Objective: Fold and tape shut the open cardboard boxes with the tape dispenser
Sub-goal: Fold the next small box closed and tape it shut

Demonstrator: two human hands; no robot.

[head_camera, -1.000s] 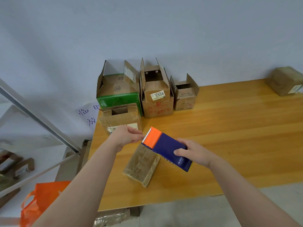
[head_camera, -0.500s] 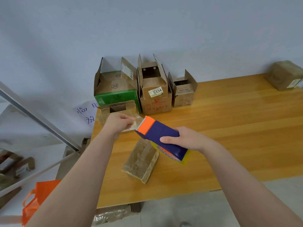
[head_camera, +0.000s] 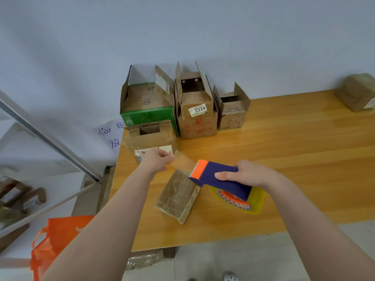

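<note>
On the wooden table point(head_camera: 284, 149), just above the flat taped box point(head_camera: 176, 196), a strip of clear tape point(head_camera: 183, 162) now stretches, freshly drawn out, from the left hand's point(head_camera: 157, 161) pinch to the tape dispenser point(head_camera: 221, 180) gripped in the right hand point(head_camera: 245, 173), likely meant for the open cardboard box point(head_camera: 151, 138) just beyond.

The sealed box point(head_camera: 176, 196) lies on your table point(head_camera: 294, 159), left of the dispenser point(head_camera: 209, 171); open boxes point(head_camera: 197, 118) stand behind it, against the wall point(head_camera: 182, 27).

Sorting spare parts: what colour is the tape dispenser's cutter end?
The cutter end is orange; head view.
</note>
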